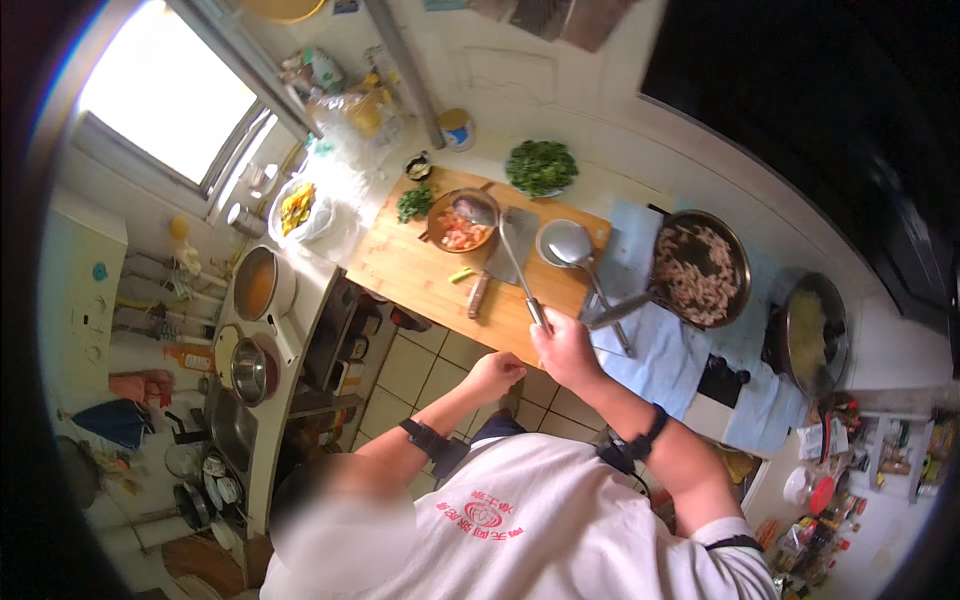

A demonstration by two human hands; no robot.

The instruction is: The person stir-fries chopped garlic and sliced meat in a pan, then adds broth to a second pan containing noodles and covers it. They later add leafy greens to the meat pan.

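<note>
My right hand (566, 351) grips the dark-ended handle of a metal ladle (514, 251). Its head is over a brown bowl (427, 235) of chopped pinkish-red food (460, 231), on a wooden cutting board (405, 262). Just in front of the board, my left hand (495, 377) is curled, with nothing visible in it. A cleaver (478, 294) lies on the board, its brown handle towards me, partly behind the ladle's handle. Short green pieces (459, 275) lie beside it. At the board's right, a second ladle (570, 241) rests on a pale bowl (545, 251).
Chopped greens (414, 204) lie on the board; a plate of greens (541, 169) stands behind it. To the right are a frying pan with cooked meat strips (697, 281) and a wok (808, 334). Blue cloths (660, 367) cover the counter. A saucepan (259, 283) stands left.
</note>
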